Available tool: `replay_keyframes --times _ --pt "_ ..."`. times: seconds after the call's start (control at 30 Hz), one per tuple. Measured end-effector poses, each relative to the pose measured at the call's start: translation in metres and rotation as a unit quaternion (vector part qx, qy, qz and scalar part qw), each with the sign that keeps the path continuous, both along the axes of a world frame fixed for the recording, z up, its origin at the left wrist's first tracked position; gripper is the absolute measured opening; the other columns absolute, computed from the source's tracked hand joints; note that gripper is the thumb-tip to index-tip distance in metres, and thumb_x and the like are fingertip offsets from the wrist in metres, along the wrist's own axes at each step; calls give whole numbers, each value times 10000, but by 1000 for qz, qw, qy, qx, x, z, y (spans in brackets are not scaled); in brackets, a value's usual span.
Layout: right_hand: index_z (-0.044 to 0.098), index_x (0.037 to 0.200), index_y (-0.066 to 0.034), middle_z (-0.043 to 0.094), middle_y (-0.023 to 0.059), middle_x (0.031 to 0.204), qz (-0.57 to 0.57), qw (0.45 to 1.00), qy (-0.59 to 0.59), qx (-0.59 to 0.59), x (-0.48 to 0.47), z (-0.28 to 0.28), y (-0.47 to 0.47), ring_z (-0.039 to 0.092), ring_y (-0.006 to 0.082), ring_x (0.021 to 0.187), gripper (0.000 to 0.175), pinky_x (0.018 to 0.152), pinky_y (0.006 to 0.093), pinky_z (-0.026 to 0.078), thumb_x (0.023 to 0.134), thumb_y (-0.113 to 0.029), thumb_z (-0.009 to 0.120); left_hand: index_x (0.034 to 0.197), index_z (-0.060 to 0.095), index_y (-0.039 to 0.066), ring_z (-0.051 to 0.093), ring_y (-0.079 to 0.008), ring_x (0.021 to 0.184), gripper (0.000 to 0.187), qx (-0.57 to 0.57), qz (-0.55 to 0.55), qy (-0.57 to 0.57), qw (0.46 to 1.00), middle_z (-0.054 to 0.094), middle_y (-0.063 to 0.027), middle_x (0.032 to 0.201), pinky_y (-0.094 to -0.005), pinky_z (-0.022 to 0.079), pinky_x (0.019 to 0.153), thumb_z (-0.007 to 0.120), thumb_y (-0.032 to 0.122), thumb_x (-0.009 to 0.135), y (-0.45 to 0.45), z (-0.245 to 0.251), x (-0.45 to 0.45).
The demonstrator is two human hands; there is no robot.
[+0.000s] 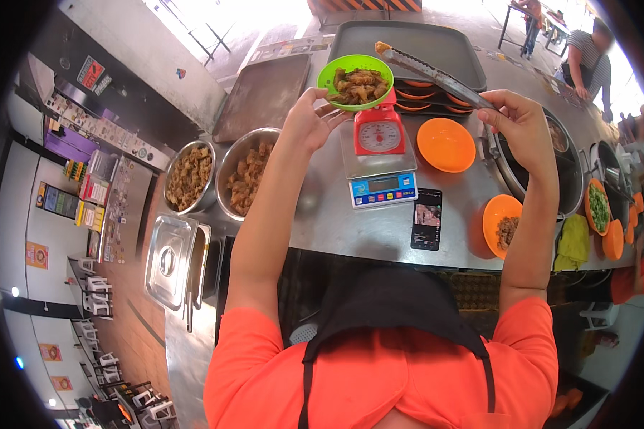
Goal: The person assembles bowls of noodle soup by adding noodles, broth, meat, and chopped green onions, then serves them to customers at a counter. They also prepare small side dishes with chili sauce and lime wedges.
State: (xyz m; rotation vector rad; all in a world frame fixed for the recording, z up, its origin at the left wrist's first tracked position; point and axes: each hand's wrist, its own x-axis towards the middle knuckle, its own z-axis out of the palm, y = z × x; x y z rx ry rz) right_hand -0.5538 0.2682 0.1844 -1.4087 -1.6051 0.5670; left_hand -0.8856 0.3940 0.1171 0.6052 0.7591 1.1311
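My left hand (311,118) grips the near left rim of a green plastic bowl (333,64) that holds cooked meat pieces (360,84). The bowl is above a red dial kitchen scale (380,134); whether it bears on the scale's pan cannot be told. That dial scale stands on the platform of a blue-fronted digital scale (383,189). In my right hand (515,118) are metal tongs (434,75), slanting up and left, with a small brown piece (382,48) at their tips. To the left, two steel bowls of brown meat (189,177) stand side by side, the larger bowl (221,187) partly behind my left forearm.
An orange bowl (445,145), a phone (427,220) and another orange bowl with minced food (496,214) lie on the steel counter (327,225). A large round pot (569,177) is at right. Grey trays (408,37) are stacked at the back. A person (590,59) stands beyond.
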Motion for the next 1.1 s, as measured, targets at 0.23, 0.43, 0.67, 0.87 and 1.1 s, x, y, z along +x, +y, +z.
replay_keyframes --times 0.23,0.43,0.67,0.87,1.1 --pt "729 1071 -45 622 -13 706 10 998 63 -27 30 -27 3 506 52 620 241 576 230 412 838 -102 752 1278 365 -74 431 -399 1262 383 -47 21 30 998 363 -289 1307 -548 484 1064 472 110 960 20 -5 32" --pt "724 1065 -30 649 -10 740 15 998 14 -54 34 -32 17 508 54 620 244 587 229 426 840 -121 749 1294 371 -35 440 -381 1252 394 -48 7 61 997 379 -253 1294 -532 503 1049 497 142 966 20 -3 33" --pt "728 1062 -31 681 5 775 25 998 1 -50 31 -39 32 533 82 605 269 613 262 459 832 -166 754 1333 369 7 493 -389 1192 463 -58 12 87 994 389 -246 1265 -505 553 966 551 195 951 25 -10 31" --pt "725 1061 -27 669 12 765 23 999 -14 -47 30 -39 36 546 87 609 286 612 267 457 829 -191 761 1337 368 9 518 -392 1151 481 -50 -1 96 994 426 -242 1231 -506 566 934 564 193 939 30 -15 27" --pt "728 1056 -28 643 6 732 16 999 -20 -42 28 -40 36 541 88 601 283 601 269 447 832 -199 759 1329 355 -18 529 -416 1157 483 -42 -20 91 995 428 -257 1240 -515 565 937 556 159 926 36 -17 23"
